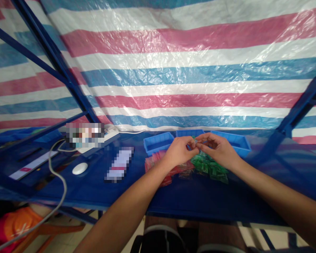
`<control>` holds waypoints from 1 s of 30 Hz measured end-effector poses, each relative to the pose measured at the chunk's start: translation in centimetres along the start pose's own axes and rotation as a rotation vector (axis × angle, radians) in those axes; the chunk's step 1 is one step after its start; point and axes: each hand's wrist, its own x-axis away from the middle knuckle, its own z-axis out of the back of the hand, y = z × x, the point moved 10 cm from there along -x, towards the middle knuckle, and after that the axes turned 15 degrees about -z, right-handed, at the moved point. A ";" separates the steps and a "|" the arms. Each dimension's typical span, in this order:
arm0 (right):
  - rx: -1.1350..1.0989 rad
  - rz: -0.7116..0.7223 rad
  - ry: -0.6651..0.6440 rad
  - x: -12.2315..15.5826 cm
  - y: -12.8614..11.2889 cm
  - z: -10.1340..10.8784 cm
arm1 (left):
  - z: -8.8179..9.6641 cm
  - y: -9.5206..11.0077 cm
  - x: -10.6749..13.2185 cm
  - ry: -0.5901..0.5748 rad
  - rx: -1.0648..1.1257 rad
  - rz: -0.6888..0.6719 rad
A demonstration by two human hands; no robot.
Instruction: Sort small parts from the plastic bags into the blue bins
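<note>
My left hand [181, 151] and my right hand [218, 147] meet above the table, fingertips pinched close together. Between them is something small with a greenish tint, too small and too covered by the fingers to name. Below my left hand lies a heap of small red plastic packets [154, 162], partly hidden by the wrist. Green plastic packets [210, 168] are piled under my right hand. Behind the heaps stand a left blue bin [158, 143], a middle blue bin [189, 133] mostly hidden by my hands, and a right blue bin [241, 146].
On the blue table [189, 202], a blurred-out phone-like object [119, 164] and a white mouse-shaped object [80, 168] lie to the left. A pale cable [64, 186] hangs over the front edge. Blue metal bars [55, 59] and a striped sheet [186, 77] close off the back.
</note>
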 end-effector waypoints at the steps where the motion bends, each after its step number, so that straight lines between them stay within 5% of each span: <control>1: -0.024 -0.004 -0.005 0.0 0.0 0.0 | 0.1 0.1 0.0 0.008 0.010 -0.015; 15: -0.110 -0.044 0.019 -0.3 -0.2 0.4 | 0.8 -0.8 0.0 0.167 0.224 0.027; 30: -0.181 -0.099 -0.039 -0.6 0.9 -0.1 | 0.8 0.7 -0.3 0.107 0.117 -0.083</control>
